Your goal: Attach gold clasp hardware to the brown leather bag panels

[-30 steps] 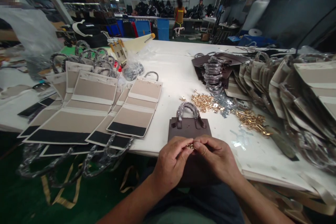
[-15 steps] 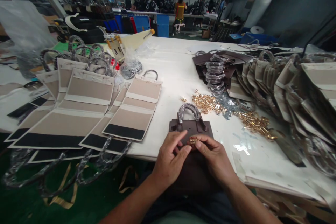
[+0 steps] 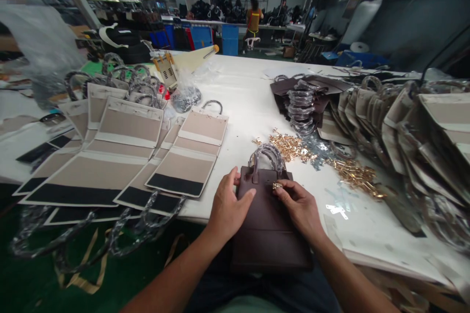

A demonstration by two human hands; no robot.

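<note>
A dark brown handbag [image 3: 266,215] leans up in front of me at the table's edge, its handles [image 3: 270,156] wrapped in clear film. My left hand [image 3: 229,205] is at the bag's left edge, with thumb and fingers spread apart. The thumb lies over the front panel and the fingers are beside the edge; I cannot tell how firmly they touch. My right hand [image 3: 299,205] pinches a small gold metal fitting [image 3: 276,186] between thumb and fingers, at the upper front of the bag. Its remaining fingers curl near the bag's right side.
Gold fittings [image 3: 288,144] lie in a heap beyond the bag, with another gold pile [image 3: 352,173] rightward. Beige-lined bag panels [image 3: 125,156] are stacked left. Brown bags [image 3: 367,107] stand packed at right. White plates [image 3: 336,210] lie nearby. A person [image 3: 253,19] stands far back.
My left hand has moved left and down to the bag's edge. My right hand has brought the gold fitting against the bag's front, which now shows more fully. The view has shifted slightly.
</note>
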